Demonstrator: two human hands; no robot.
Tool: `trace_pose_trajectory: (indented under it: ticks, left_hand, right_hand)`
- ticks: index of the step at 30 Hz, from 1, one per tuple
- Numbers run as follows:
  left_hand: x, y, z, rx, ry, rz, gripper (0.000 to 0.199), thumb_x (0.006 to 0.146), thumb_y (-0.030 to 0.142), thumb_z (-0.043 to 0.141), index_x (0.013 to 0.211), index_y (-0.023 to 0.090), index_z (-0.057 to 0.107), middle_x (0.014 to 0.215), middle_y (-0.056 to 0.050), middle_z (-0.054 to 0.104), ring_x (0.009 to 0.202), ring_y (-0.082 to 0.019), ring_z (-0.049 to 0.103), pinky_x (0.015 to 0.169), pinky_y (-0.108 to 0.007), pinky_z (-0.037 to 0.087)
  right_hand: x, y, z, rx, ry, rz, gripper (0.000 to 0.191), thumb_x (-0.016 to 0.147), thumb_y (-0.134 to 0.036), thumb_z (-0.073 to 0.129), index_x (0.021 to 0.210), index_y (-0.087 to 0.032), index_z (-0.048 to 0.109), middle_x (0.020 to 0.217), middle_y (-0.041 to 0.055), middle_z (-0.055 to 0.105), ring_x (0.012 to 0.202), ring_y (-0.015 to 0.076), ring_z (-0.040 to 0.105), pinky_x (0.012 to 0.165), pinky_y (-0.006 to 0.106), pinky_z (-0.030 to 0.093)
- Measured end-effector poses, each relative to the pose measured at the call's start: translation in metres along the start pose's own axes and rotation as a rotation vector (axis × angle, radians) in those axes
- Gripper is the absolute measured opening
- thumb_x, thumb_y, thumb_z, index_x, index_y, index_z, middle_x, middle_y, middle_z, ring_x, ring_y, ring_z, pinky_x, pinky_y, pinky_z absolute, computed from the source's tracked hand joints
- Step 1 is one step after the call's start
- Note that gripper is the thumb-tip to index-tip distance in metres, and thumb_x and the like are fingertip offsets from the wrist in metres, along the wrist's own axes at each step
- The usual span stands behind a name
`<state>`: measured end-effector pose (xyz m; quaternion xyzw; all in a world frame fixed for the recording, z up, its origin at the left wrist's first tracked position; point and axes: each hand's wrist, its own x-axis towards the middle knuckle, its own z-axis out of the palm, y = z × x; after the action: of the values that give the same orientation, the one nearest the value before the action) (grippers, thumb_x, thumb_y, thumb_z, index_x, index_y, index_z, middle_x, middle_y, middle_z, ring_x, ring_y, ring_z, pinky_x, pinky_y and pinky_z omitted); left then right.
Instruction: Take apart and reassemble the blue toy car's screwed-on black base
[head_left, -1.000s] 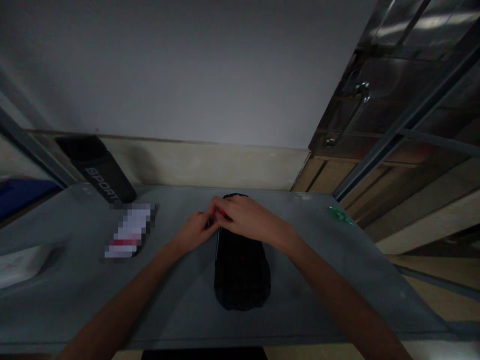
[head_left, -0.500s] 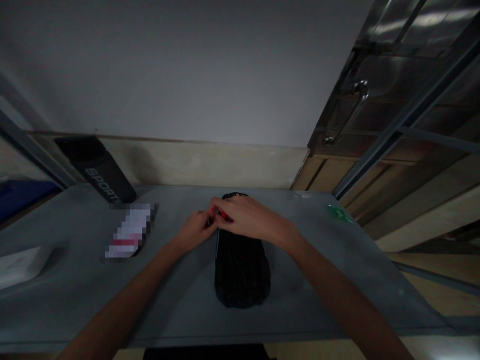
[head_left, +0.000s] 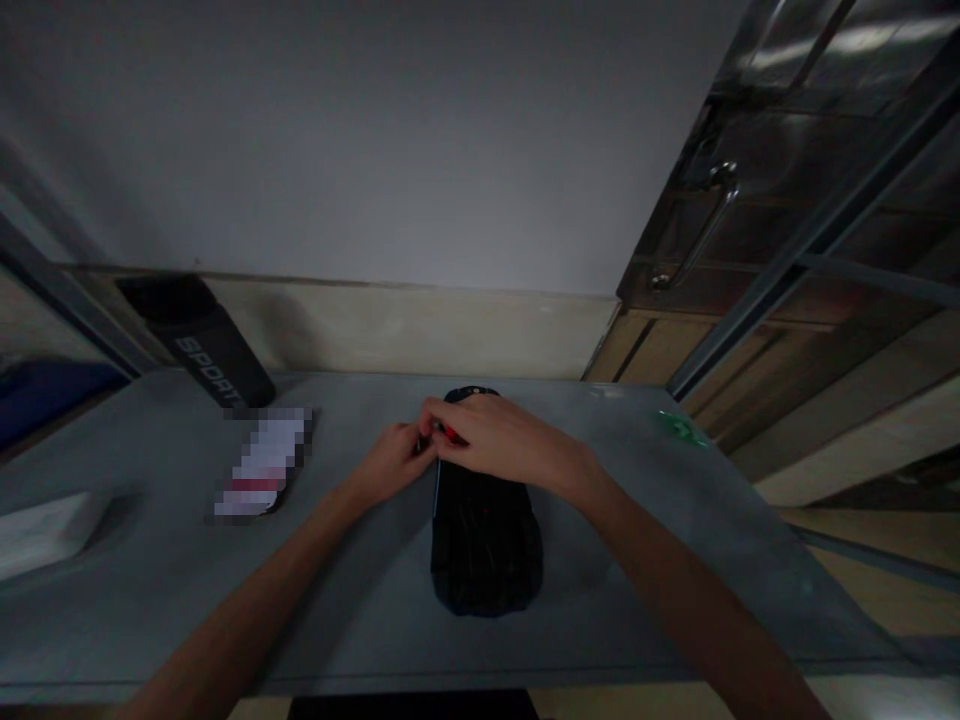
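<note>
A long black object shaped like a toy car (head_left: 486, 545) lies on the grey table, one end toward me. Over its far half is my right hand (head_left: 499, 435), fingers closed in a pinch. A small red thing (head_left: 451, 434) shows between that thumb and the fingers; its kind is too dark to tell. My left hand (head_left: 391, 460) meets the right fingertips at the car's left edge. Its thumb and forefinger are pinched together, and whatever they grip is hidden.
To the left, a dark bottle marked SPORT (head_left: 214, 350) stands near the wall, with a blurred-out phone-like item (head_left: 262, 462) before it. A white box (head_left: 49, 535) sits at the left edge. Green plastic wrapping (head_left: 682, 428) lies at right, beside a metal frame post (head_left: 739, 315).
Both hands keep nearly the same pinched pose at the car's left edge. The whole view has shifted very slightly.
</note>
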<state>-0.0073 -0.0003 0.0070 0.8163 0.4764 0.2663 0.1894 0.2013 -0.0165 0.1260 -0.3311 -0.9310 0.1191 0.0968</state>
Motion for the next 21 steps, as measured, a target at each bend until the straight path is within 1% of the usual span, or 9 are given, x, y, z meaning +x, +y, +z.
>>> trace_pose_trajectory:
  ticks: [2,5,8,10,12,15,17,19,21]
  left_hand:
    - [-0.0009,0.0001,-0.0003,-0.002,0.001,-0.001,0.030,0.099,0.034,0.054,0.073,0.020,0.063,0.063,-0.001,0.066,0.061,-0.018,0.064,0.063,-0.026,0.047]
    - [-0.0016,0.0010,-0.0012,-0.002,0.001,-0.002,0.027,0.098,0.031,0.054,0.076,0.020,0.065,0.070,-0.003,0.071,0.066,-0.020,0.068,0.065,-0.027,0.048]
    - [-0.0010,0.0017,-0.0014,-0.005,-0.008,0.002,0.024,0.097,0.029,0.056,0.077,0.020,0.065,0.072,-0.003,0.073,0.069,-0.019,0.071,0.068,-0.027,0.049]
    - [-0.0004,0.0017,-0.0012,-0.005,-0.002,-0.004,0.025,0.099,0.030,0.056,0.077,0.020,0.065,0.070,-0.002,0.071,0.067,-0.018,0.070,0.068,-0.026,0.050]
    - [-0.0001,0.0016,-0.0009,-0.001,0.000,-0.012,0.029,0.101,0.033,0.056,0.076,0.020,0.064,0.066,-0.001,0.069,0.063,-0.018,0.068,0.066,-0.026,0.050]
    - [-0.0009,0.0020,-0.0013,0.007,-0.002,-0.014,0.030,0.100,0.034,0.056,0.074,0.020,0.064,0.069,-0.002,0.071,0.066,-0.019,0.070,0.067,-0.027,0.050]
    - [-0.0016,0.0026,-0.0021,0.008,0.001,-0.011,0.028,0.100,0.033,0.055,0.077,0.020,0.067,0.073,-0.004,0.074,0.071,-0.021,0.073,0.068,-0.028,0.051]
    - [-0.0018,0.0033,-0.0027,0.007,0.003,-0.007,0.026,0.099,0.032,0.055,0.081,0.019,0.069,0.076,-0.005,0.076,0.075,-0.022,0.075,0.070,-0.028,0.052]
    - [-0.0013,0.0039,-0.0029,0.006,0.004,-0.005,0.026,0.099,0.033,0.056,0.082,0.019,0.069,0.078,-0.005,0.077,0.076,-0.022,0.075,0.070,-0.028,0.052]
  right_hand:
    - [0.0001,-0.0007,-0.0004,0.012,0.005,-0.015,0.021,0.101,-0.014,0.061,0.119,-0.021,0.067,0.103,0.0054,0.078,0.092,0.0195,0.069,0.081,0.030,0.044]
    - [0.0007,-0.0025,0.0007,0.006,0.053,-0.034,0.019,0.099,-0.015,0.061,0.116,-0.020,0.067,0.107,0.0072,0.079,0.094,0.0205,0.069,0.083,0.031,0.045]
    - [0.0012,-0.0038,0.0024,-0.058,0.064,0.029,0.014,0.106,-0.022,0.058,0.115,-0.019,0.069,0.103,0.0083,0.080,0.090,0.0217,0.071,0.079,0.033,0.044]
    - [0.0016,-0.0037,0.0031,-0.113,0.048,0.075,0.022,0.113,-0.027,0.050,0.116,-0.018,0.070,0.100,0.0091,0.081,0.086,0.0218,0.072,0.076,0.033,0.042]
    - [0.0018,-0.0029,0.0032,-0.125,0.037,0.073,0.026,0.115,-0.027,0.046,0.119,-0.018,0.070,0.100,0.0091,0.081,0.086,0.0215,0.072,0.076,0.033,0.042]
    - [0.0020,-0.0016,0.0027,-0.060,0.027,0.029,0.018,0.110,-0.021,0.054,0.121,-0.019,0.068,0.104,0.0076,0.081,0.091,0.0208,0.072,0.079,0.032,0.044]
    - [0.0020,-0.0013,0.0027,-0.019,0.047,0.002,0.016,0.105,-0.018,0.058,0.118,-0.019,0.068,0.106,0.0072,0.080,0.093,0.0207,0.071,0.082,0.032,0.045]
    - [0.0024,-0.0015,0.0034,-0.006,0.080,-0.016,0.013,0.104,-0.019,0.059,0.113,-0.020,0.068,0.108,0.0076,0.079,0.094,0.0210,0.070,0.084,0.032,0.045]
    - [0.0030,-0.0018,0.0049,-0.017,0.095,-0.008,0.012,0.106,-0.022,0.058,0.112,-0.021,0.068,0.107,0.0073,0.079,0.093,0.0212,0.070,0.082,0.033,0.044]
